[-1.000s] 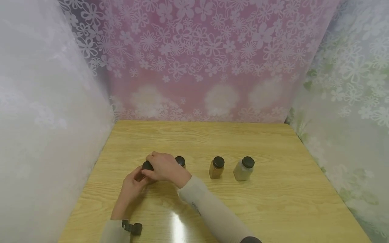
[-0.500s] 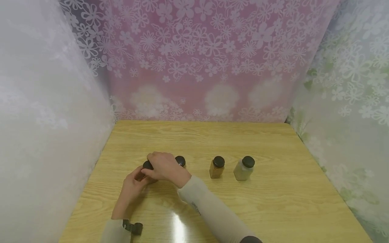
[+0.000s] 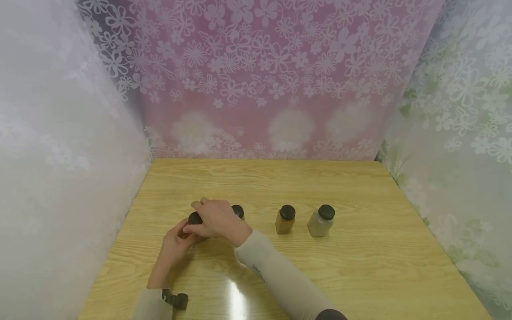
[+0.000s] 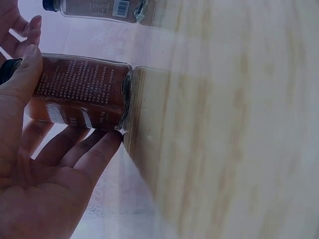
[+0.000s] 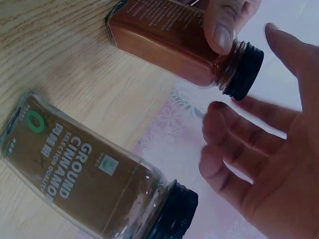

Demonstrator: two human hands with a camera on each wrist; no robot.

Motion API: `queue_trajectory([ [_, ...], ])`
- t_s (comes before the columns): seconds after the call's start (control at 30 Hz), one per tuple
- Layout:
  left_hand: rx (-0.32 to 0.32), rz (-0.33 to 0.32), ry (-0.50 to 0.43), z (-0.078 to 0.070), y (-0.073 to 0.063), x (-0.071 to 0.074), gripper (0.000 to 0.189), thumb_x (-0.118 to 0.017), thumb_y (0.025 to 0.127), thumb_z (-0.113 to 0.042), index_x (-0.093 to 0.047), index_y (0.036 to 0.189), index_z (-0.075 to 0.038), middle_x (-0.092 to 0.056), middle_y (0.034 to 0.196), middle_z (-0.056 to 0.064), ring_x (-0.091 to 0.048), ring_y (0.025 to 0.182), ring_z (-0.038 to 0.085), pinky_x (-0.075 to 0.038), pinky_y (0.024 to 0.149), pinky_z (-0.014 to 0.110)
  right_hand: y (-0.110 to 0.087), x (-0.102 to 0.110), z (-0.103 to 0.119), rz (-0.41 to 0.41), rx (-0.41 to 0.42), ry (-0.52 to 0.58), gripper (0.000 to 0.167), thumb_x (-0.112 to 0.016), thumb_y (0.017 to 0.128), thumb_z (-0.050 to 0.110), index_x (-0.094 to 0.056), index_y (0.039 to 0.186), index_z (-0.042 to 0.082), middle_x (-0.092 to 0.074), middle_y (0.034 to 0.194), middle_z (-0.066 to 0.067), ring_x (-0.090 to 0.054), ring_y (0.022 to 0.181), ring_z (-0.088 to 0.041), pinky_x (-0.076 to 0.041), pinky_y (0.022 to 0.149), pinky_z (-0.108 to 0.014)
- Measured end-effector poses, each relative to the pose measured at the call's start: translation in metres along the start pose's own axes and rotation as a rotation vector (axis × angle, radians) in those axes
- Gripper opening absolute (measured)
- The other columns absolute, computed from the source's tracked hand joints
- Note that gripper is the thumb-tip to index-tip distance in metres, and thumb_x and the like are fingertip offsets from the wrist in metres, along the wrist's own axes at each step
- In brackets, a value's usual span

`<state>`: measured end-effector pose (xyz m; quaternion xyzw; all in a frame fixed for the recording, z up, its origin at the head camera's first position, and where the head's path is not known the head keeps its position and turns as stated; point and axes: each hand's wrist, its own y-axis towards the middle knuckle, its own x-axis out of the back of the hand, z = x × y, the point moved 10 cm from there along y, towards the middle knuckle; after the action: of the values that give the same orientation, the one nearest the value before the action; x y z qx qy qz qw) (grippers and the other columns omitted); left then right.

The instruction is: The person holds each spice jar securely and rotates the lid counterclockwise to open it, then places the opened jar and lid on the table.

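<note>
A glass spice jar of red-brown powder (image 4: 82, 82) stands on the table at the left, with white print on its side. My left hand (image 3: 174, 246) grips it, the thumb on one face and the fingers round the other. Its black cap (image 5: 244, 72) is on the neck. Around the cap my right hand (image 5: 269, 164) is spread, thumb and fingers standing a little off it in the right wrist view. Close by stands a jar labelled ground cinnamon (image 5: 75, 164), black-capped and mostly hidden behind my right hand in the head view.
Farther right on the wooden table (image 3: 360, 266) stand a jar of orange-brown powder (image 3: 285, 225) and a wider jar of pale powder (image 3: 319, 225), both black-capped. Flower-patterned sheets (image 3: 256, 89) enclose the back and sides.
My right hand's thumb and fingers have spread slightly away from the cap. My left hand and the jars stay in place.
</note>
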<state>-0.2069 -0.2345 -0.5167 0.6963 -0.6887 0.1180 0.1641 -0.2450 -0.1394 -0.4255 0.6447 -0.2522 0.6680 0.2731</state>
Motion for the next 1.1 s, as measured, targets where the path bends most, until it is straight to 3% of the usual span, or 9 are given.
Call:
queue_trajectory([
  [0.13,0.011,0.0,-0.013,0.0,0.0,-0.001,0.049,-0.071,0.102,-0.016,-0.058,0.148,-0.007,-0.063,0.146,0.022,-0.063,0.133,0.041,-0.059,0.105,0.038,0.0,0.002,0.0,-0.015,-0.015,-0.01,0.056,-0.058,0.1,0.067,-0.068,0.12,0.016,-0.068,0.094,0.004,-0.062,0.071,-0.008,-0.046,0.053,-0.022],
  [0.2,0.023,-0.001,-0.017,0.0,-0.001,-0.001,0.049,-0.071,0.102,-0.017,-0.058,0.149,-0.008,-0.063,0.145,0.023,-0.063,0.133,0.042,-0.058,0.106,0.039,-0.001,0.001,0.001,-0.01,-0.002,-0.005,0.048,-0.059,0.103,0.061,-0.067,0.115,0.016,-0.067,0.093,0.005,-0.06,0.071,-0.007,-0.045,0.054,-0.02],
  [0.33,0.036,-0.003,-0.005,0.001,-0.001,-0.001,0.05,-0.071,0.103,-0.017,-0.057,0.15,-0.008,-0.062,0.146,0.025,-0.062,0.135,0.043,-0.056,0.109,0.045,-0.002,0.0,0.004,0.011,0.034,0.009,0.043,-0.06,0.105,0.052,-0.068,0.128,0.016,-0.068,0.104,0.003,-0.059,0.076,-0.007,-0.047,0.059,-0.019],
  [0.47,0.045,-0.002,0.001,0.003,0.0,-0.002,0.052,-0.07,0.103,-0.018,-0.055,0.152,-0.007,-0.061,0.147,0.026,-0.06,0.137,0.044,-0.054,0.111,0.048,-0.003,0.0,0.006,0.022,0.071,0.043,0.043,-0.062,0.106,0.044,-0.066,0.14,0.019,-0.065,0.107,0.0,-0.054,0.07,-0.009,-0.042,0.056,-0.019],
  [0.6,0.045,-0.003,0.001,0.003,0.001,-0.002,0.054,-0.071,0.103,-0.02,-0.054,0.153,-0.007,-0.062,0.146,0.026,-0.059,0.137,0.043,-0.054,0.111,0.049,-0.004,0.001,0.008,0.022,0.11,0.098,0.039,-0.064,0.105,0.033,-0.065,0.141,0.019,-0.062,0.109,-0.003,-0.051,0.069,-0.008,-0.039,0.057,-0.018],
  [0.77,0.059,-0.002,0.009,0.004,0.001,-0.002,0.056,-0.07,0.104,-0.02,-0.052,0.155,-0.008,-0.063,0.145,0.027,-0.061,0.135,0.044,-0.056,0.109,0.048,-0.005,0.003,0.012,0.014,0.165,0.136,0.04,-0.067,0.101,0.022,-0.065,0.141,0.02,-0.064,0.119,-0.003,-0.055,0.083,-0.01,-0.045,0.067,-0.019],
  [0.93,0.077,0.0,0.005,0.006,0.001,-0.003,0.056,-0.07,0.104,-0.022,-0.052,0.155,-0.01,-0.064,0.142,0.026,-0.063,0.133,0.043,-0.057,0.108,0.049,-0.007,0.005,0.014,0.001,0.194,0.123,0.041,-0.068,0.098,0.019,-0.066,0.139,0.023,-0.065,0.124,-0.001,-0.059,0.096,-0.012,-0.049,0.078,-0.024],
  [1.1,0.042,-0.008,-0.014,0.005,0.002,-0.003,0.052,-0.071,0.103,-0.017,-0.056,0.152,-0.009,-0.066,0.139,0.026,-0.065,0.13,0.042,-0.058,0.105,0.044,-0.008,0.005,0.015,-0.008,0.201,0.111,0.04,-0.071,0.099,0.021,-0.066,0.139,0.024,-0.065,0.129,0.0,-0.062,0.106,-0.015,-0.052,0.087,-0.027],
])
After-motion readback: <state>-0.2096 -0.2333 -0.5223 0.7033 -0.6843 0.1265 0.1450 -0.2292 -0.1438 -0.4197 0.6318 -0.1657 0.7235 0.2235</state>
